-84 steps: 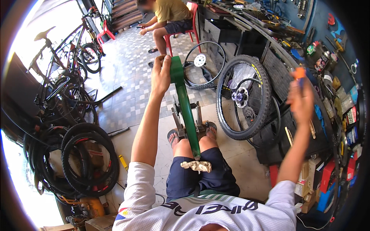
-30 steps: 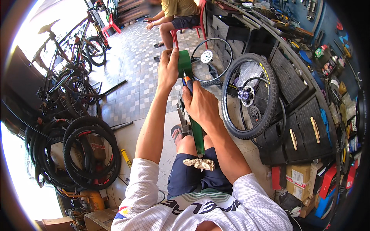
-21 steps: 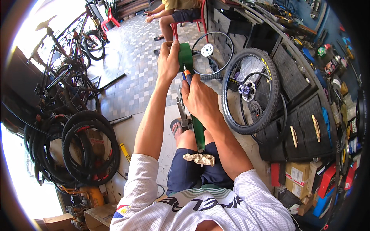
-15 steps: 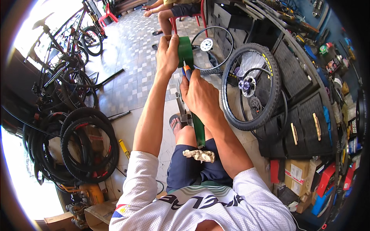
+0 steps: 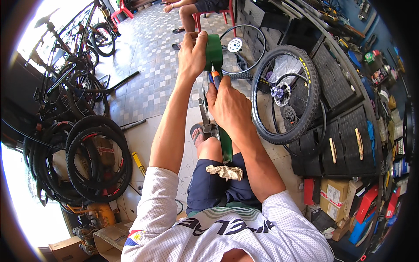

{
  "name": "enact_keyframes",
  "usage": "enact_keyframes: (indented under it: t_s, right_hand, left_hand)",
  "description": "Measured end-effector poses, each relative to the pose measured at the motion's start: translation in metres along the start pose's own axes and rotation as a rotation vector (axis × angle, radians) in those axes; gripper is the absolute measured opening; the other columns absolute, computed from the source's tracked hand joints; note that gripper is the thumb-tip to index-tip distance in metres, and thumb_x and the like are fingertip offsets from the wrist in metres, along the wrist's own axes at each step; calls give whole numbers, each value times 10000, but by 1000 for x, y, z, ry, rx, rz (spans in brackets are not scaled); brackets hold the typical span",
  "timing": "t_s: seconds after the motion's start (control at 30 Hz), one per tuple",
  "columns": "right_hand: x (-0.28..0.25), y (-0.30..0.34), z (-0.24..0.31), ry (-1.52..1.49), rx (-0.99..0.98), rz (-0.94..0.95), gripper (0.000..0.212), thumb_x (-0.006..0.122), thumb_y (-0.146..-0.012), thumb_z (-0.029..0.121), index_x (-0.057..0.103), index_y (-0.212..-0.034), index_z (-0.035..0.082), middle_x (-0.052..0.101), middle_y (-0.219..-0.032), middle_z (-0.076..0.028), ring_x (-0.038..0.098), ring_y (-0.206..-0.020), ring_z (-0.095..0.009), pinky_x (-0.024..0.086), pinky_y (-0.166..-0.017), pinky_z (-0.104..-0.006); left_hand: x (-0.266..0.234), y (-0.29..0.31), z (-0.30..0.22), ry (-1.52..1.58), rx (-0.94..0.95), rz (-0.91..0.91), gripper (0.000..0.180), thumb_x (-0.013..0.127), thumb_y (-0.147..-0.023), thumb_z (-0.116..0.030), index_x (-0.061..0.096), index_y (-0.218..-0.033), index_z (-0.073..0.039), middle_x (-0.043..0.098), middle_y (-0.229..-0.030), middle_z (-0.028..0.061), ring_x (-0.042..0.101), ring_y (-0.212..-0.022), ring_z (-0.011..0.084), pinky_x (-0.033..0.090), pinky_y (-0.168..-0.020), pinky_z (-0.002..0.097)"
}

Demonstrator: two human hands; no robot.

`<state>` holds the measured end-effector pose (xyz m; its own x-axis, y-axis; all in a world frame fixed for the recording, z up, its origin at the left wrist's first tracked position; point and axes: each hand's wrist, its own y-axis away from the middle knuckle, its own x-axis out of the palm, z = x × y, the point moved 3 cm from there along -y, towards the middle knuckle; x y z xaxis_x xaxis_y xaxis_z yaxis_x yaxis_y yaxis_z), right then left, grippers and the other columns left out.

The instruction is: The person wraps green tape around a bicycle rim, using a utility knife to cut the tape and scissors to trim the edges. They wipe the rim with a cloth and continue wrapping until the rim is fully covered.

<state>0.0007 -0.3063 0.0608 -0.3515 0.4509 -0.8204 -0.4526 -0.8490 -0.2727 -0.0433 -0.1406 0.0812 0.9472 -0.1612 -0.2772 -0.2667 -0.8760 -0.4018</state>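
My left hand (image 5: 193, 54), stretched far out in front, is closed round a wide green roll (image 5: 214, 53) that looks like tape. Just below it, my right hand (image 5: 230, 105) grips a cutter (image 5: 216, 77) with an orange and dark handle. The cutter's thin metal tip points up at the roll's lower edge; whether it touches, I cannot tell. Beneath my right hand a glossy green length (image 5: 225, 146) runs down toward my lap, its upper part hidden by the hand. A crumpled tan wad (image 5: 224, 172) lies at its lower end. Beside it stands a grey metal clamp-like part (image 5: 205, 114).
A bicycle wheel (image 5: 286, 94) leans against dark cabinets (image 5: 345, 148) on the right. Loose tyres (image 5: 99, 159) pile up on the left, below several bicycles (image 5: 72, 65). At the far end a person sits on a red chair (image 5: 229, 15). Cardboard boxes (image 5: 334, 198) stand at lower right.
Both hands, with the roll and cutter, appear slightly higher in the picture. The cutter tip stays by the roll's lower edge. The whole view has shifted a little.
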Motion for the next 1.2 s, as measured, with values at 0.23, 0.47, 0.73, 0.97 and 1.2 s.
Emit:
enact_keyframes:
  t_s: [0.23, 0.47, 0.73, 0.97, 1.2]
  right_hand:
    - [8, 3, -1, 22, 22, 38, 329, 511, -1018, 309, 510, -979, -18, 700, -694, -231, 728, -671, -415, 591, -615, -514]
    - [4, 0, 2, 53, 20, 50, 336, 517, -1011, 310, 531, -970, -24, 703, -699, -232, 732, -681, -410, 598, -636, -509]
    - [-22, 22, -25, -127, 45, -38, 358, 532, -1006, 345, 541, -956, -10, 664, -701, -284, 669, -691, -500, 527, -633, -588]
    - [-181, 64, -125, 52, 105, -500, 399, 547, -1012, 443, 578, -1051, 47, 690, -784, -240, 666, -742, -488, 520, -658, -571]
    - [-362, 70, -329, 649, 617, -628, 553, 419, -1035, 546, 577, -1293, 83, 690, -1142, -259, 668, -1080, -437, 526, -894, -557]
  left_hand:
    - [1, -11, 13, 49, -44, 1, 579, 509, -997, -504, 642, -1181, 28, 703, -1116, 240, 663, -1092, 355, 478, -961, 416]
    - [-4, -14, 13, 34, -43, 5, 570, 518, -997, -495, 640, -1191, 27, 699, -1131, 239, 656, -1097, 353, 473, -962, 410]
    - [13, -10, 11, 23, 77, 17, 458, 508, -1032, -393, 645, -1217, 3, 684, -1134, 273, 661, -1071, 395, 491, -929, 414]
    - [-4, -10, 39, 325, -79, -35, 516, 627, -1004, -483, 573, -1227, -21, 645, -967, 100, 603, -863, 148, 499, -749, 291]
    - [-2, 11, 17, 713, -296, 129, 474, 506, -1059, -446, 632, -1162, -1, 683, -1041, 89, 631, -868, 175, 512, -779, 336]
